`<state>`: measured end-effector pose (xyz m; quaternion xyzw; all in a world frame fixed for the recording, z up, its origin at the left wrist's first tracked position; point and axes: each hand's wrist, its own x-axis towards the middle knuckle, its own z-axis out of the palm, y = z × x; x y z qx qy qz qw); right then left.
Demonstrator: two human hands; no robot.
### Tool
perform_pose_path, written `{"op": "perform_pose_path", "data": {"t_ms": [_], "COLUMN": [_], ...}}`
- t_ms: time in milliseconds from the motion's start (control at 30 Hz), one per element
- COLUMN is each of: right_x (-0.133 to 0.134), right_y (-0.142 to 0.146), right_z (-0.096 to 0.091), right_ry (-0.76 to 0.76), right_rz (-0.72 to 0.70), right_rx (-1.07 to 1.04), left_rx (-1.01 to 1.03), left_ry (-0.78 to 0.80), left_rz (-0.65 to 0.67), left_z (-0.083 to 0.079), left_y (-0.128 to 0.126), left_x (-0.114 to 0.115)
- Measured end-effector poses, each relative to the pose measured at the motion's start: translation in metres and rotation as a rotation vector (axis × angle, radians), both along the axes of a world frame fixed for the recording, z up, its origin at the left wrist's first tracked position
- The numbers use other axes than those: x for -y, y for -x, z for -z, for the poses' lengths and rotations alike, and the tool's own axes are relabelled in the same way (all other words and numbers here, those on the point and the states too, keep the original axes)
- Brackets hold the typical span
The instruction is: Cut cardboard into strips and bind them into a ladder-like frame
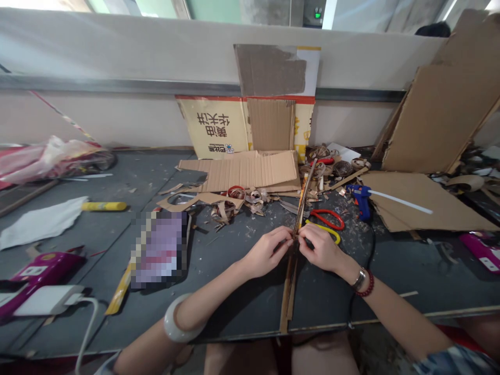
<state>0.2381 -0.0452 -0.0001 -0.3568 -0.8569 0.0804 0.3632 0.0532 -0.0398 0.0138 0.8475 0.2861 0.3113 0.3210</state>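
Observation:
A bundle of long narrow cardboard strips (289, 294) runs away from the table's front edge. My left hand (269, 251) pinches it about halfway along, thumb and fingertips together. Right beside it, my right hand (321, 246) closes its fingers on the same strips. The exact spot between the fingertips is too small to make out. Just beyond my right hand lie scissors with one red handle loop (330, 219) and one yellow loop (324, 232). To their right is a blue glue gun (360, 202) with a white glue stick (402, 200) in its back.
Cardboard pieces (242, 172) and curled scraps (224, 211) lie at the back. A printed carton panel (214, 127) leans on the partition. Flat cardboard (417, 200) is at right. On the left are a pixelated rectangle (160, 252), a yellow tube (103, 206) and a purple power strip (50, 271).

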Motion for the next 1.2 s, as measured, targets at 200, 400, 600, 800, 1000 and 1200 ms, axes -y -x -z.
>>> {"op": "perform_pose_path", "data": {"t_ms": [200,400,600,800,1000,1200], "right_x": [-0.0005,-0.0007,-0.0002,0.0014,0.0020,0.0021], "right_y": [-0.0008,0.0001,0.0010,0.0012,0.0018,0.0023], "right_z": [-0.0018,-0.0031,-0.0018,0.0015,0.0016,0.0018], "right_ry": [0.004,-0.010,-0.073,-0.057,-0.008,0.026], "right_rz": [0.035,0.028,0.034,0.029,0.010,0.000], "right_rx": [-0.019,-0.032,-0.108,-0.127,-0.144,-0.160], "left_rx": [0.020,-0.003,-0.053,-0.046,0.005,0.003], "left_ry": [-0.016,-0.005,0.023,0.053,0.070,0.082], "left_rz": [-0.050,-0.080,-0.125,-0.125,-0.087,-0.083], "left_z": [-0.0015,-0.0012,0.0043,0.0042,0.0006,-0.0022], "left_y": [0.0006,0.0011,0.0015,0.0010,0.0003,-0.0006], "left_x": [-0.0006,-0.0024,-0.0042,-0.0043,-0.0028,-0.0014]}}
